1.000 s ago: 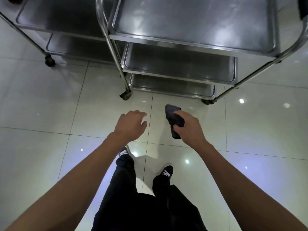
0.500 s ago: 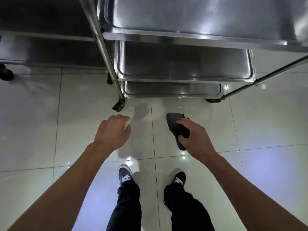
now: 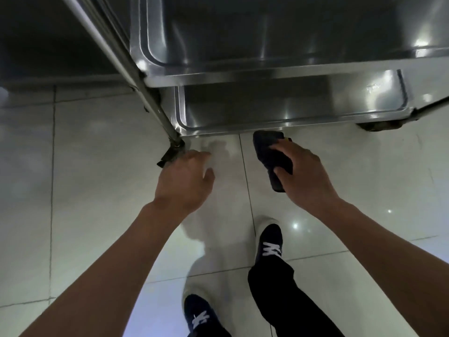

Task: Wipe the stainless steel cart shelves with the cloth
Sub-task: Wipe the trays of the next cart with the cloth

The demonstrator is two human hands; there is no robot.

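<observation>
Dark folded cloth (image 3: 269, 156) sits clasped in the right hand (image 3: 303, 176), just off the front edge of the stainless steel cart's lower shelf (image 3: 291, 110); left hand (image 3: 184, 181) hangs relaxed, holding nothing.

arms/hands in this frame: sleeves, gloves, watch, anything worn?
Both forearms are bare right up to the frame edge: no sleeve shows. The left hand and right hand wear no gloves, and no rings, watch or wristband are visible. Lower down, the person wears black trousers and dark sneakers with white soles and a white mark on top.
</observation>
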